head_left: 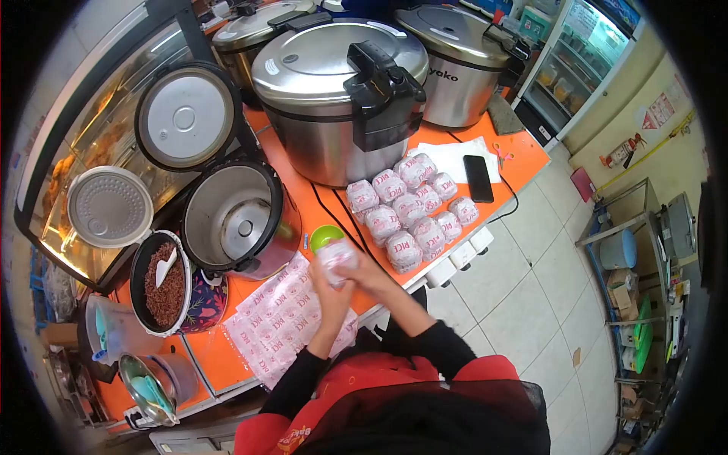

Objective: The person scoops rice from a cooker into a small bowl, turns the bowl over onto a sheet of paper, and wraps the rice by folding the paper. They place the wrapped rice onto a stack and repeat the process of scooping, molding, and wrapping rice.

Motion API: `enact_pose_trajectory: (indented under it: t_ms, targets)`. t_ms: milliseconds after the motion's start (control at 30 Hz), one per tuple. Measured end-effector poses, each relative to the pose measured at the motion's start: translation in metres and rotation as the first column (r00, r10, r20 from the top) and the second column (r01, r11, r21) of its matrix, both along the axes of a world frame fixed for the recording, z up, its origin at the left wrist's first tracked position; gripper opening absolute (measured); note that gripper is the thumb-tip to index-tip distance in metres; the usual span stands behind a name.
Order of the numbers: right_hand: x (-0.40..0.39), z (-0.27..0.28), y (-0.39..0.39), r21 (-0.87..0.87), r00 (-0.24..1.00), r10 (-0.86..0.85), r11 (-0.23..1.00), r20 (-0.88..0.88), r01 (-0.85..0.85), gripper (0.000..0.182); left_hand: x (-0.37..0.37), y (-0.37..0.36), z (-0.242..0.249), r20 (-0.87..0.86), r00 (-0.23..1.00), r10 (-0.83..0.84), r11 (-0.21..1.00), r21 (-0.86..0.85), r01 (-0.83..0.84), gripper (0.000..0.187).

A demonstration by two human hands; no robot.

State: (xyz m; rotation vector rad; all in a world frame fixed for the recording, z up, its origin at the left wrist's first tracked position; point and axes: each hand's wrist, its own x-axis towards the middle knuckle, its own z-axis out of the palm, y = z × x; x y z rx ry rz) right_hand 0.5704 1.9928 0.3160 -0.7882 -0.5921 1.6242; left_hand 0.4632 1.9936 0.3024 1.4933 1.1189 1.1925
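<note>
Both hands raised over front edge of orange worktop (303,193), clasped around one paper-wrapped rice ball (336,256): left hand (327,292) cupped beneath and behind, right hand (369,274) closed on its near side. Green bowl (324,236) just behind the ball, touching or not cannot be told. Stack of printed wrapping sheets (282,315) flat on worktop under left forearm. Cluster of finished wrapped balls (410,210) toward right end, black phone (478,178) and white paper beyond. Open empty cooker (239,220) at left; pot of reddish rice (161,282) with white spoon near left front corner. Three closed steel cookers along back edge.
</note>
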Motion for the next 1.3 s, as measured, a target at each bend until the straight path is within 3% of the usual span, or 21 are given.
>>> enact_pose_trajectory:
  t_ms: [33, 133, 167, 233, 333, 500, 533, 633, 667, 700, 733, 767, 800, 833, 900, 933, 1000, 1033, 1100, 1167, 1300]
  targets:
    - [0.025, 0.010, -0.001, 0.009, 0.996, 0.000, 1.000, 0.086, -0.001, 0.052, 0.011, 0.002, 0.006, -0.146, 0.989, -0.031, 0.991, 0.127, 0.050, 0.059]
    - [0.106, 0.014, -0.001, -0.021, 0.986, -0.136, 0.990, 0.100, 0.139, 0.052, 0.027, 0.009, 0.014, -0.116, 0.974, -0.195, 0.979, 0.041, 0.201, 0.068]
    - [0.137, 0.010, 0.003, -0.059, 0.963, -0.233, 0.968, 0.138, 0.243, 0.052, 0.025, 0.009, 0.002, -0.024, 0.999, -0.027, 0.994, -0.108, 0.025, 0.070]
    - [0.197, 0.010, 0.015, -0.139, 0.817, -0.335, 0.886, 0.469, 0.443, 0.060, 0.010, 0.013, -0.051, 0.081, 0.938, 0.337, 0.862, -0.427, -0.273, 0.074]
    - [0.243, -0.017, 0.030, -0.060, 0.714, -0.343, 0.878, 0.611, 0.474, 0.075, -0.015, 0.028, -0.105, -0.012, 0.897, 0.441, 0.699, -0.623, -0.352, 0.073]
    - [0.254, -0.046, 0.052, -0.095, 0.593, -0.215, 0.889, 0.776, 0.447, 0.088, -0.001, 0.057, -0.062, 0.069, 0.932, 0.355, 0.604, -0.778, -0.172, 0.063]
    - [0.248, -0.033, 0.047, -0.117, 0.475, -0.102, 0.905, 0.874, 0.410, 0.076, 0.000, 0.064, -0.063, 0.064, 0.941, 0.333, 0.600, -0.784, -0.159, 0.060]
    - [0.285, -0.095, 0.063, 0.005, 0.228, -0.092, 0.934, 0.969, 0.357, 0.071, 0.000, 0.081, -0.106, 0.122, 0.977, 0.176, 0.744, -0.666, -0.051, 0.046]
    - [0.278, -0.082, 0.060, 0.052, 0.166, -0.113, 0.942, 0.980, 0.331, 0.074, 0.001, 0.083, -0.111, 0.165, 0.963, 0.215, 0.734, -0.677, -0.048, 0.040]
    - [0.282, -0.084, 0.060, 0.169, -0.168, -0.124, 0.943, 0.978, 0.287, 0.069, 0.002, 0.085, -0.112, 0.203, 0.942, 0.266, 0.726, -0.685, -0.057, 0.034]
    - [0.255, -0.060, 0.052, 0.334, -0.558, -0.090, 0.874, 0.825, 0.352, 0.066, -0.002, 0.081, -0.112, 0.115, 0.971, 0.209, 0.727, -0.683, -0.076, 0.031]
    - [0.212, -0.015, 0.049, 0.552, -0.599, -0.231, 0.714, 0.767, 0.430, 0.059, -0.008, 0.075, -0.113, 0.023, 0.985, 0.173, 0.726, -0.678, -0.112, 0.028]
    - [0.204, -0.003, 0.054, 0.762, -0.589, -0.518, 0.577, 0.620, 0.295, 0.047, -0.013, 0.068, -0.108, 0.068, 0.980, 0.186, 0.703, -0.706, -0.084, 0.027]
    - [0.176, 0.023, 0.063, 0.851, -0.516, -0.677, 0.443, 0.524, 0.283, 0.031, -0.020, 0.053, -0.110, 0.271, 0.931, 0.243, 0.761, -0.649, -0.010, 0.028]
    - [0.080, 0.096, 0.071, 0.920, -0.292, -0.886, 0.287, 0.361, 0.266, 0.020, -0.049, 0.032, -0.059, 0.500, 0.836, 0.228, 0.678, -0.697, 0.232, 0.035]
    - [0.040, 0.122, 0.079, 0.948, -0.103, -0.948, 0.286, 0.301, 0.138, 0.018, -0.069, 0.025, -0.031, 0.597, 0.768, 0.231, 0.608, -0.705, 0.366, 0.040]
    - [-0.047, 0.177, 0.096, 0.948, 0.194, -0.935, 0.263, 0.296, -0.176, 0.020, -0.108, 0.013, 0.004, 0.777, 0.564, 0.279, 0.548, -0.611, 0.571, 0.049]
    - [-0.091, 0.200, 0.107, 0.878, 0.283, -0.858, 0.324, 0.429, -0.351, 0.020, -0.123, 0.009, 0.014, 0.849, 0.424, 0.314, 0.571, -0.526, 0.630, 0.053]
    - [-0.179, 0.223, 0.141, 0.723, 0.402, -0.709, 0.220, 0.579, -0.655, 0.019, -0.154, 0.002, 0.030, 0.937, 0.220, 0.271, 0.663, -0.347, 0.663, 0.059]
    - [-0.258, 0.185, 0.185, 0.481, 0.249, -0.688, 0.165, 0.681, -0.861, 0.020, -0.187, -0.002, 0.044, 0.985, 0.122, 0.122, 0.767, -0.172, 0.618, 0.062]
    - [-0.345, 0.087, 0.254, 0.047, -0.106, -0.820, 0.160, 0.563, -0.986, 0.019, -0.248, -0.017, 0.072, 0.925, 0.266, 0.272, 0.878, -0.352, 0.325, 0.063]
